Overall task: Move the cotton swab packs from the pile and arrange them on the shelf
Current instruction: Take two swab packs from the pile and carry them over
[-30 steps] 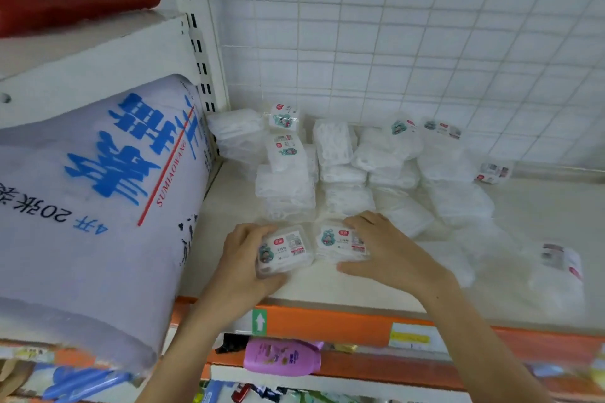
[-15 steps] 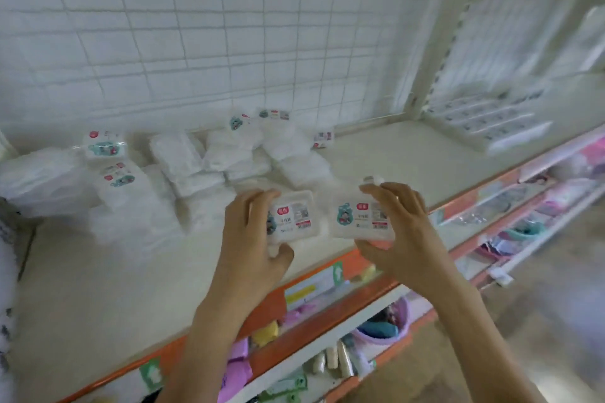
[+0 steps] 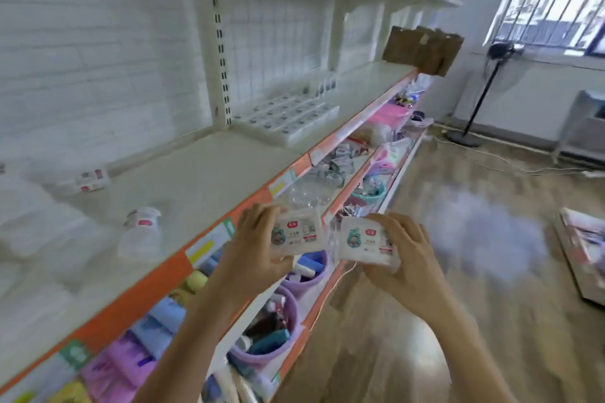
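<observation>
My left hand [image 3: 252, 249] grips one clear cotton swab pack [image 3: 296, 232] with a red and teal label. A second pack [image 3: 365, 242] is held in my right hand [image 3: 406, 258]. Both packs hang in the air in front of the shelf's orange edge [image 3: 157, 288], side by side. The pile of packs [image 3: 39, 222] lies blurred at the left on the white shelf [image 3: 196, 173], with loose packs [image 3: 142, 232] near its front. Further right on the shelf, several packs [image 3: 288, 114] stand arranged in neat rows.
A white upright post [image 3: 219, 42] divides the shelf bays. A cardboard box [image 3: 422, 49] sits at the shelf's far end. Lower shelves hold purple tubs [image 3: 268, 337] and coloured goods. A fan stand [image 3: 471, 114] and a wooden floor [image 3: 425, 304] lie to the right.
My view has swung right from the pile toward the arranged rows. Both hands lifted their packs off the shelf and carried them out past its front edge.
</observation>
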The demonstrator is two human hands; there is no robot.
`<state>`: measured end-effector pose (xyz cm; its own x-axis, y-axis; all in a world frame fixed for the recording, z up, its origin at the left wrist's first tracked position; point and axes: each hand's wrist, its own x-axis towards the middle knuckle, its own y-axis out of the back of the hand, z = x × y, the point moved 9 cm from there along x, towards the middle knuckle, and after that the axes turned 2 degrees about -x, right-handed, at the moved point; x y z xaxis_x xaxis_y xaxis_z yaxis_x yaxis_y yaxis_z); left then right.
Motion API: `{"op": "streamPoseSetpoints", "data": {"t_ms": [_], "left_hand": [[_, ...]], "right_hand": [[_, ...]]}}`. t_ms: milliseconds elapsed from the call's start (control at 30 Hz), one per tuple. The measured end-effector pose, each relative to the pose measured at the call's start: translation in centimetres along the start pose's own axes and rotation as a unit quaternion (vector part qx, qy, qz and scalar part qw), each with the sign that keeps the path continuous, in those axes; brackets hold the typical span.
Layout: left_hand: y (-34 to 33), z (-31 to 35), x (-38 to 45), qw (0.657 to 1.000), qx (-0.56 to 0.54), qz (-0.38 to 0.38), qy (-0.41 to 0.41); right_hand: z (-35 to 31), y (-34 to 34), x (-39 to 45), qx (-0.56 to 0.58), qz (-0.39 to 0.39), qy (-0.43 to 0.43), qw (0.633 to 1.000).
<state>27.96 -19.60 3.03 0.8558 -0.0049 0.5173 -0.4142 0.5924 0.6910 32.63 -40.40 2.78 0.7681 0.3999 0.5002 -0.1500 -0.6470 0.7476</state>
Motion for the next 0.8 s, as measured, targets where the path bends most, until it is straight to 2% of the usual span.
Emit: {"op": "streamPoseSetpoints", "data": {"t_ms": [167,433,667,800], "left_hand": [[-7.6,2.2,4.3,1.0,0.003,-0.031,-0.003],[-14.2,1.1,10.3,0.998,0.012,-0.05,0.04],[-18.8,-2.5,19.0,0.996,-0.014,-0.047,0.077],[-21.6,-4.8,26.1,0.995,-0.028,-0.045,0.088]], "right_hand": [[8.7,1.8,-0.5,-0.015,-0.004,-0.025,1.0],[17.3,1.0,2.6,0.003,-0.042,-0.063,0.997],[24.1,-1.9,10.7,0.072,-0.1,-0.092,0.988],[28.5,-2.8,17.0,0.052,-0.139,-0.098,0.984]]}}
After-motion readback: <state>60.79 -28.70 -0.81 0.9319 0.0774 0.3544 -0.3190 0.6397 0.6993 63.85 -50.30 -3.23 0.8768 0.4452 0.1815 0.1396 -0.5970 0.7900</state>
